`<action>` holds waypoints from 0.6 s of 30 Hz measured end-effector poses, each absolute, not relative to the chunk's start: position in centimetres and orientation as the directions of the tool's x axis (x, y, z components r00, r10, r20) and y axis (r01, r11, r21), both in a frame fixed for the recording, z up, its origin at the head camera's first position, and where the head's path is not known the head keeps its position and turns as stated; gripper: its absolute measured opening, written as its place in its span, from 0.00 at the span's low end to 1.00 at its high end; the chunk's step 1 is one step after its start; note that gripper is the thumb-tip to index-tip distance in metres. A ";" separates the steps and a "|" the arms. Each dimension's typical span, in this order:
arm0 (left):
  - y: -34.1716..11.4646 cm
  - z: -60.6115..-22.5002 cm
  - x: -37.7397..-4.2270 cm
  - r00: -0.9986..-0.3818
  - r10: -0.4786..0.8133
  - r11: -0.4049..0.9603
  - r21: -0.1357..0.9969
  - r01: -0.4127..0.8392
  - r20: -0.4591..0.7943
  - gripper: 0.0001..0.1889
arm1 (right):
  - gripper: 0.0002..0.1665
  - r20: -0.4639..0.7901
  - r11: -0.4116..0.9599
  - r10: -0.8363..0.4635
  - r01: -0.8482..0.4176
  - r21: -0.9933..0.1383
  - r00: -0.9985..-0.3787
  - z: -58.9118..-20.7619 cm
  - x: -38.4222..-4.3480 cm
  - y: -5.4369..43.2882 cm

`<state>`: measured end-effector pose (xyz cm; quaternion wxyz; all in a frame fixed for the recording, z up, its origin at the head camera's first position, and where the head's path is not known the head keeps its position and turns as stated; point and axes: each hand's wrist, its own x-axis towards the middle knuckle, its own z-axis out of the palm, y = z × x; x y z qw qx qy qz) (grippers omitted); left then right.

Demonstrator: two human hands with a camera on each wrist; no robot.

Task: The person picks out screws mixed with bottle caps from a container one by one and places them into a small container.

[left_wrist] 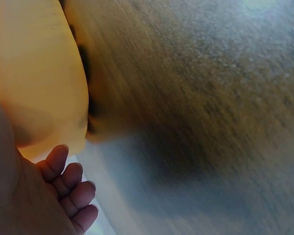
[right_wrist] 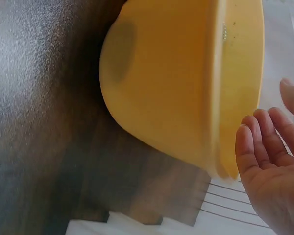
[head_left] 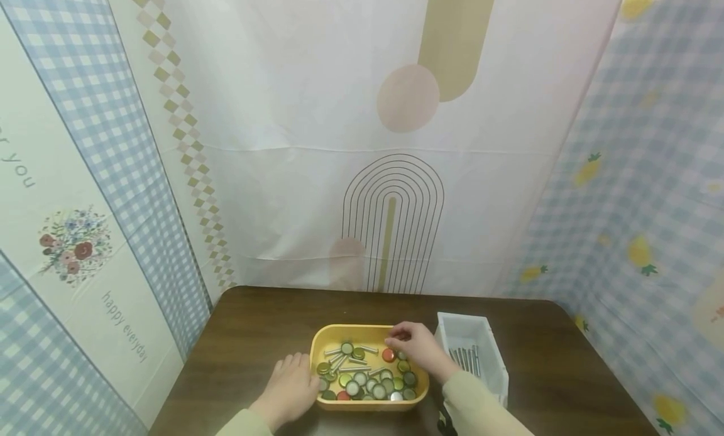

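Note:
A yellow plastic tub (head_left: 370, 406) stands on the table, holding several bottle caps (head_left: 360, 378) and several metal screws or bolts (head_left: 355, 369). My left hand (head_left: 291, 386) rests against the tub's left end, its fingers extended forward. In the left wrist view, those fingers (left_wrist: 77, 188) bend loosely beside the outer wall, with nothing between them. Over the tub's back right corner is my right hand (head_left: 417, 345), near a red bottle cap (head_left: 388, 355). The right wrist view shows its fingers (right_wrist: 264, 134) loosely extended and the thumb apart, holding nothing.
To the right of the tub stands a white bin (head_left: 498, 360) with several metal bolts (head_left: 466, 359) inside. A small dark object (head_left: 445, 418) is partly hidden by the right sleeve. Patterned cloth (head_left: 294, 222) hangs behind the brown table (head_left: 266, 316).

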<state>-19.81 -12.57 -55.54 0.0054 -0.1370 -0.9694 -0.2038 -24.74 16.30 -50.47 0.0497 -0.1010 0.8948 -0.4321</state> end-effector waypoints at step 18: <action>-12.6 -55.6 -19.7 -0.962 0.262 0.881 0.389 0.269 0.072 0.14 | 0.07 0.054 0.727 -0.395 -0.348 -0.593 -0.917 -53.6 -24.1 14.1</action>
